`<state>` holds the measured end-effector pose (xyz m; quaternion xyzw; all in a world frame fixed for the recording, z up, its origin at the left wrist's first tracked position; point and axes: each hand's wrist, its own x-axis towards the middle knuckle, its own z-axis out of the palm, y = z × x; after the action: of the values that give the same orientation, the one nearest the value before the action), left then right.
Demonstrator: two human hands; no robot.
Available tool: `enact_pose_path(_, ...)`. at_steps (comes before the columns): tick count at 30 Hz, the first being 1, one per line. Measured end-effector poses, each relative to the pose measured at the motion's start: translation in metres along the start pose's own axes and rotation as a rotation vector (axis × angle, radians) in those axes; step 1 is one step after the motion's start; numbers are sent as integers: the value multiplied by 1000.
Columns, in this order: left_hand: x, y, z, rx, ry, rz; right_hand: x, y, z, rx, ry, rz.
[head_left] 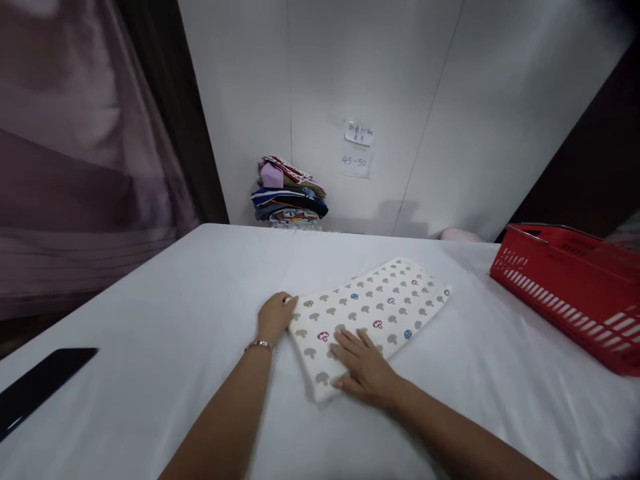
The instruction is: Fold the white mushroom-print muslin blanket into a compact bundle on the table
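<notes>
A folded white cloth garment printed with grey, red, blue and green mushrooms lies slantwise on the white-covered table. At its far left corner, my left hand is closed on the edge, its fingertips partly hidden. A bracelet circles that wrist. My right hand rests flat on the near part of the garment, palm down with fingers spread. Which kind of garment it is, I cannot tell for sure.
A red plastic basket stands on the right side. Folded clothes are piled beyond the far edge, against a white wall with paper notes. A black phone-like slab lies at left, near a pinkish curtain.
</notes>
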<state>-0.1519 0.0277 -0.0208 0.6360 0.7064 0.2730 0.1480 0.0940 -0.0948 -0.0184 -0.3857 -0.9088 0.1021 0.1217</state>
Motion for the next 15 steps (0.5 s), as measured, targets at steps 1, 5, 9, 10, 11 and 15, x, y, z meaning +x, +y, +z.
enact_pose_path(1, 0, 0, 0, -4, 4, -8, -1, -3, 1, 10, 1, -24)
enact_pose_path(5, -2, 5, -1, 11, -7, -37, -3, -12, 8, 5, 15, -129)
enact_pose_path(9, -3, 13, -5, 26, -23, -105, -3, -21, 18, -34, 62, -112)
enact_pose_path(10, -4, 15, -6, 29, -25, -134, -3, -23, 19, -46, 72, -102)
enact_pose_path(11, -5, 17, -7, 32, -26, -165, -2, -25, 20, -58, 80, -91)
enact_pose_path(15, -13, 26, -10, 28, -42, -283, 3, -30, 18, -97, 97, -79)
